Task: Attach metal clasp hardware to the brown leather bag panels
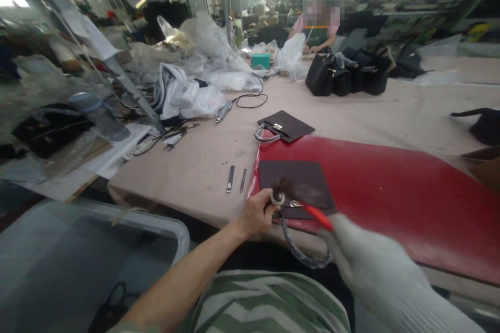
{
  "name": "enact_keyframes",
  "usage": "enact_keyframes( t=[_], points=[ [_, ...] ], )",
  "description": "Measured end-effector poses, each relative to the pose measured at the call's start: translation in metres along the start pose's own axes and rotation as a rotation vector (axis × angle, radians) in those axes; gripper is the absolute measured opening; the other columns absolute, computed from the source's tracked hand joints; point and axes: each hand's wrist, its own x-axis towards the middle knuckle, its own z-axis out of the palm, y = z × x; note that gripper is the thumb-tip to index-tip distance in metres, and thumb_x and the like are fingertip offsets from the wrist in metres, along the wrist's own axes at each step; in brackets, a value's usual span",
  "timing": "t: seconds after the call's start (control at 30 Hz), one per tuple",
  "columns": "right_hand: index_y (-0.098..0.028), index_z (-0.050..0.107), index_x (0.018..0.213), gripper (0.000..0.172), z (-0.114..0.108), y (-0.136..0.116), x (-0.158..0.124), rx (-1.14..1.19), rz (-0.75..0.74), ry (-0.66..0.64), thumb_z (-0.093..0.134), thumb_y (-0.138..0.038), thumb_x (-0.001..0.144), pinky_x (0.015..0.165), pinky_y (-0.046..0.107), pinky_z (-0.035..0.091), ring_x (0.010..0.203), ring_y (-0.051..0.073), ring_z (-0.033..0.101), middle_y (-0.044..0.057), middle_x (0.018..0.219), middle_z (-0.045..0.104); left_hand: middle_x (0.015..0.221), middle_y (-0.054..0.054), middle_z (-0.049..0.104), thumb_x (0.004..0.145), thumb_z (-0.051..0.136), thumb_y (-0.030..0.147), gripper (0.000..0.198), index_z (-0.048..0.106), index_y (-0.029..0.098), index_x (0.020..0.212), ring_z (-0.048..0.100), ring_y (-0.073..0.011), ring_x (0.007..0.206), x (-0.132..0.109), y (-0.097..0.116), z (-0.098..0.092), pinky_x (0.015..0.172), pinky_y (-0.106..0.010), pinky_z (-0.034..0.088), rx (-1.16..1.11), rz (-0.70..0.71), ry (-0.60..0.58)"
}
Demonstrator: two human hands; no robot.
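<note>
My left hand [255, 213], bare, is closed at the end of a plastic-wrapped bag handle [300, 255], with a pale ring-shaped piece [278, 199] at the fingertips. The handle curves down toward my lap from a dark brown bag panel [295, 177] with a metal clasp [296, 203]. In a white glove, my right hand [347, 250] grips a red-handled tool [318, 217]. Motion smears the tool's dark far end, close to my left fingers, so its kind cannot be made out. The panel lies on a red sheet [390, 192].
A second brown panel with handle [289, 124] lies farther back. Left of the sheet are a flat metal tool [230, 180] and a thin rod [242, 181]. Black bags [347, 75] stand behind, near a co-worker [318, 31]. A grey bin [179, 234] is at lower left.
</note>
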Motion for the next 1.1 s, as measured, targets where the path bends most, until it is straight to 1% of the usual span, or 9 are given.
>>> enact_keyframes(
  t=[0.13,0.23,0.33,0.4,0.53,0.73,0.87,1.0,1.1],
  points=[
    [-0.024,0.062,0.094,0.030,0.007,0.020,-0.001,-0.154,0.048,-0.135,0.041,-0.045,0.096,0.057,0.034,0.040,0.065,0.031,0.070,0.011,0.072,0.072,0.091,-0.004,0.070,0.088,0.057,0.010,0.020,0.065,0.020,0.103,0.068,-0.0189,0.083,0.000,-0.001,0.000,0.079,-0.030,0.057,0.002,0.018,-0.006],
    [-0.023,0.060,0.095,0.031,0.016,0.050,0.004,-0.264,0.219,-0.209,0.038,-0.043,0.102,0.059,0.034,0.039,0.070,0.030,0.071,0.010,0.077,0.072,0.088,-0.004,0.069,0.090,0.059,0.012,0.014,0.064,0.020,0.100,0.067,-0.0181,0.080,-0.001,-0.004,0.000,0.076,-0.028,0.057,0.014,0.042,0.023],
    [-0.018,0.061,0.105,0.031,0.034,0.078,0.013,-0.321,0.357,-0.159,0.036,-0.037,0.105,0.060,0.034,0.039,0.074,0.029,0.071,0.013,0.091,0.073,0.085,-0.003,0.068,0.092,0.059,0.015,0.010,0.064,0.019,0.099,0.067,-0.0172,0.078,-0.003,-0.006,-0.001,0.073,-0.028,0.056,0.018,0.027,0.019],
    [-0.014,0.061,0.117,0.032,0.047,0.086,0.018,-0.344,0.342,-0.059,0.037,-0.031,0.105,0.067,0.036,0.042,0.086,0.031,0.070,0.017,0.107,0.071,0.086,-0.003,0.069,0.093,0.058,0.016,0.011,0.064,0.019,0.101,0.067,-0.0163,0.075,-0.005,-0.007,-0.002,0.071,-0.027,0.057,-0.002,0.011,0.010],
    [-0.013,0.062,0.121,0.032,0.063,0.061,0.017,-0.223,0.312,0.099,0.042,-0.031,0.105,0.085,0.037,0.044,0.109,0.031,0.065,0.018,0.124,0.065,0.089,-0.004,0.071,0.092,0.061,0.019,0.013,0.066,0.019,0.104,0.068,-0.0163,0.075,-0.006,-0.007,-0.003,0.071,-0.027,0.057,0.023,0.019,0.018],
    [-0.018,0.060,0.109,0.028,0.085,-0.007,0.005,0.165,0.593,-0.169,0.046,-0.041,0.104,0.070,0.032,0.038,0.086,0.027,0.070,0.013,0.100,0.069,0.102,-0.009,0.076,0.091,0.066,0.028,0.022,0.072,0.018,0.110,0.073,-0.0216,0.091,-0.011,-0.010,-0.001,0.085,-0.034,0.059,0.020,-0.065,0.048],
    [-0.019,0.056,0.112,0.020,0.093,-0.011,-0.002,0.356,0.743,-0.204,0.041,-0.031,0.105,0.068,0.031,0.035,0.085,0.025,0.069,0.010,0.089,0.071,0.101,-0.011,0.077,0.087,0.074,0.047,0.034,0.075,0.016,0.103,0.074,-0.0243,0.093,-0.004,-0.008,-0.004,0.083,-0.036,0.060,-0.233,-0.379,0.140],
    [-0.022,0.056,0.096,0.015,0.114,-0.018,-0.019,0.668,0.765,-0.094,0.045,-0.031,0.100,0.066,0.030,0.038,0.075,0.021,0.063,0.006,0.083,0.068,0.098,-0.010,0.077,0.073,0.086,0.059,0.050,0.071,0.015,0.094,0.075,-0.0228,0.088,0.019,0.000,-0.011,0.076,-0.031,0.060,-0.623,-0.597,0.391],
    [-0.022,0.055,0.087,0.019,0.141,-0.041,-0.032,1.091,0.770,0.031,0.057,-0.041,0.090,0.060,0.029,0.042,0.064,0.018,0.057,0.001,0.073,0.061,0.097,-0.010,0.077,0.070,0.090,0.054,0.050,0.074,0.013,0.095,0.074,-0.0197,0.089,0.030,0.010,-0.008,0.080,-0.027,0.057,-0.636,-0.597,0.308]
  ],
)
